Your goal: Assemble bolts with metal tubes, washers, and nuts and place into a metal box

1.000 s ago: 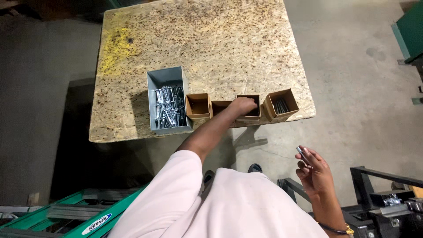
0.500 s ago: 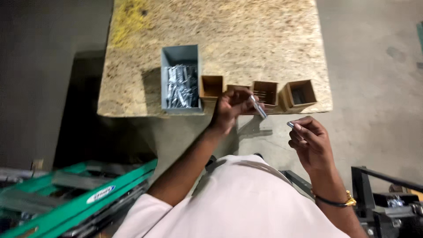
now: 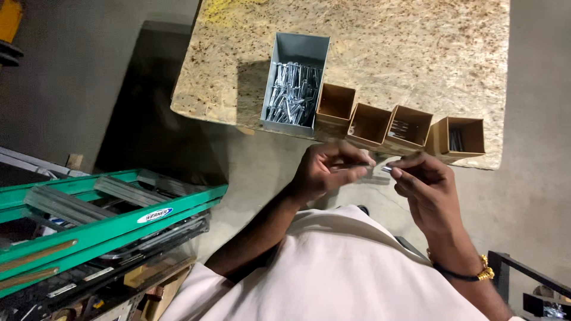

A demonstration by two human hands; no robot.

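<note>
Hands meet just below the near edge of the speckled, granite-patterned tabletop [image 3: 416, 53], over the grey concrete floor [image 3: 535, 196]. We see our left hand [image 3: 324, 172] curled, its fingers [image 3: 351, 173] pinching a short silvery metal pin [image 3: 355, 168] that lies roughly level and points toward the other hand. Our right hand [image 3: 425, 190] is curled too, thumb and forefinger pressed on a small shiny metal piece [image 3: 387, 169] at their tips. The two metal parts sit nearly end to end; we cannot tell whether they touch.

Along the table's near edge stands a grey metal bin [image 3: 295, 83], open-topped and heaped with silvery metal pins [image 3: 291, 95]. Just beside it on the right runs a row of four small brown cardboard boxes [image 3: 398, 128], open at the top. The two nearest the bin look empty, while the two farther ones each hold a few pins. Both hands hover just below the middle boxes.

A gold bracelet and a dark band [image 3: 476, 274] circle our right wrist. A green stepladder [image 3: 101, 220] lies flat at the left, well apart from the hands.
</note>
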